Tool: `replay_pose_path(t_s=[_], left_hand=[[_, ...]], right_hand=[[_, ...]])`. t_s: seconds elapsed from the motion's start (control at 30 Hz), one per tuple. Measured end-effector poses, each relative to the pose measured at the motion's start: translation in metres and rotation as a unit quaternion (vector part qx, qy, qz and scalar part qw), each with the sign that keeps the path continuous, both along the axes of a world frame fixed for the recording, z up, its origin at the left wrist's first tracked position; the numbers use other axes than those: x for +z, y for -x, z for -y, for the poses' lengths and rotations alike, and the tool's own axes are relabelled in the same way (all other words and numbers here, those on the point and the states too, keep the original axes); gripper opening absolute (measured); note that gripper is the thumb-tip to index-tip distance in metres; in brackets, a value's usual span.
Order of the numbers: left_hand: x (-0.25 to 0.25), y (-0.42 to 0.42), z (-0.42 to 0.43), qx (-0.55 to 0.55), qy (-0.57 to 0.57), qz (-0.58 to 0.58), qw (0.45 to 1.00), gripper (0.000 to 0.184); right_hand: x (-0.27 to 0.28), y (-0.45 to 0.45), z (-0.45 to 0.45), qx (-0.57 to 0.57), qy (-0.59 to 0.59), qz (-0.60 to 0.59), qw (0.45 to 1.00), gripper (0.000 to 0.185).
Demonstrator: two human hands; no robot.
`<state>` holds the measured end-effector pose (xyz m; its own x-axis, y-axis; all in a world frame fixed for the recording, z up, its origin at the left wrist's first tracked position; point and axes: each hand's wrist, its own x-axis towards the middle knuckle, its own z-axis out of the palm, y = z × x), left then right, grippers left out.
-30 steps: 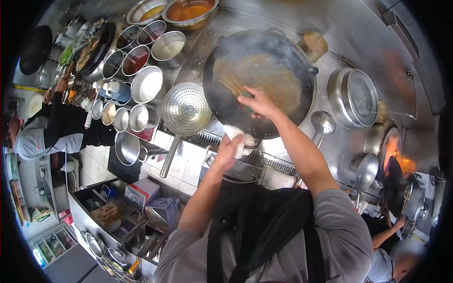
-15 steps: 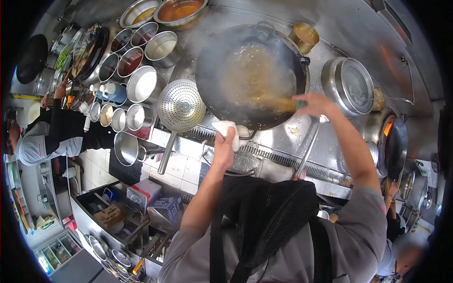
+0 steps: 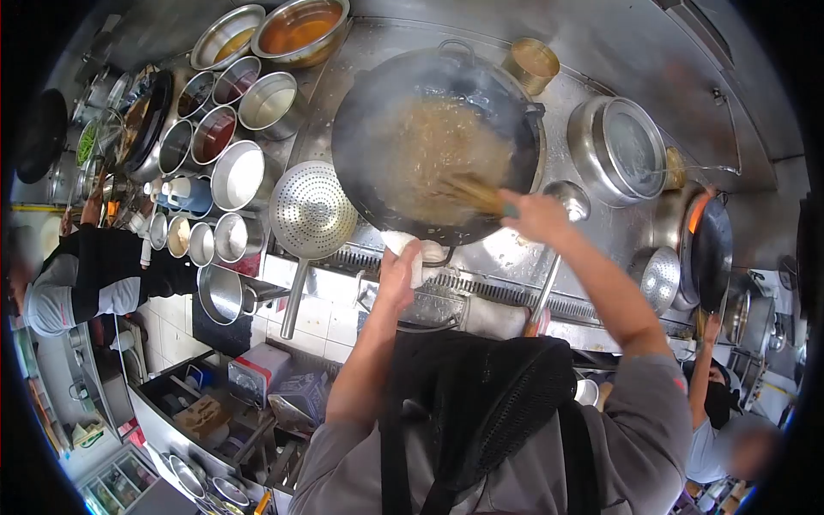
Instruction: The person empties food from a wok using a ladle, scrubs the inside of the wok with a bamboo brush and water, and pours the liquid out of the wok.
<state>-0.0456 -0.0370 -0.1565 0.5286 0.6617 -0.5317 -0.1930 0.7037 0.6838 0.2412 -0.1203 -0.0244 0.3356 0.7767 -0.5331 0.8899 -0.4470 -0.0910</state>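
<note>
A large black wok holds murky, steaming brown water with small bits floating in it. My right hand is closed around the handle end of a bamboo wok brush, whose bristles are down in the water on the wok's right side. At the wok's near rim, my left hand grips a folded white cloth against the near wok handle. Beside my right hand lies a steel ladle, its long handle slanting toward me.
Left of the wok rests a perforated strainer, near several steel seasoning pots. A lidded steel pot and a tin can stand to the right and back. Other people work at the far left and far right.
My right hand and the brush have swung nearer to me and left, uncovering the ladle's bowl. My left hand still grips the cloth at the wok handle. The view has shifted slightly.
</note>
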Motion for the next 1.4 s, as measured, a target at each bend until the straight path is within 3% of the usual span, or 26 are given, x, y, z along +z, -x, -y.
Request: replay_pose_path(t_s=[0.1,0.23,0.3,0.37,0.53,0.73,0.87,0.97,1.07,1.13,1.2,1.3,1.4], left_hand=[[0.006,0.002,-0.007,-0.045,0.003,0.003,0.999,0.026],[0.012,0.008,-0.013,-0.077,0.041,0.007,0.996,0.03],[0.01,0.009,-0.017,-0.097,0.048,0.034,0.994,0.034],[0.017,0.01,-0.02,-0.114,0.046,0.026,0.992,0.036],[0.012,0.005,-0.016,-0.096,0.015,0.012,0.995,0.036],[0.02,0.0,-0.006,-0.066,-0.031,0.027,0.997,0.03],[0.027,-0.002,-0.007,-0.054,0.031,0.048,0.997,0.026],[0.021,0.001,-0.017,-0.095,0.056,0.054,0.992,0.03],[0.015,0.002,-0.017,-0.094,0.058,0.057,0.992,0.024],[0.012,0.003,-0.018,-0.089,0.055,0.056,0.993,0.02],[0.001,0.006,-0.02,-0.106,0.05,0.001,0.993,0.016],[0.002,0.009,-0.027,-0.153,0.052,-0.04,0.986,0.016],[0.008,0.011,-0.032,-0.179,0.048,-0.033,0.982,0.019]], right_hand=[[0.004,-0.05,-0.014,-0.013,-0.017,0.128,0.992,0.065],[-0.05,-0.076,-0.102,-0.043,-0.139,0.109,0.983,0.068],[-0.071,-0.048,-0.139,-0.159,-0.18,-0.094,0.966,0.072],[-0.083,-0.002,-0.15,-0.262,-0.236,-0.292,0.889,0.076],[-0.067,0.071,-0.157,-0.256,-0.188,-0.44,0.84,0.078],[-0.032,0.079,-0.097,-0.21,-0.084,-0.485,0.845,0.083],[-0.031,0.051,-0.047,-0.145,-0.082,-0.425,0.89,0.073],[0.004,0.034,-0.012,-0.064,-0.071,-0.266,0.959,0.062],[-0.005,-0.002,0.018,-0.013,-0.085,-0.1,0.991,0.059],[0.012,-0.021,0.002,-0.077,-0.014,0.018,0.997,0.061],[-0.001,-0.047,-0.023,-0.098,-0.042,0.073,0.992,0.063],[-0.035,-0.061,-0.088,-0.134,-0.126,0.062,0.981,0.062],[-0.104,-0.045,-0.14,-0.109,-0.248,0.036,0.962,0.068]])
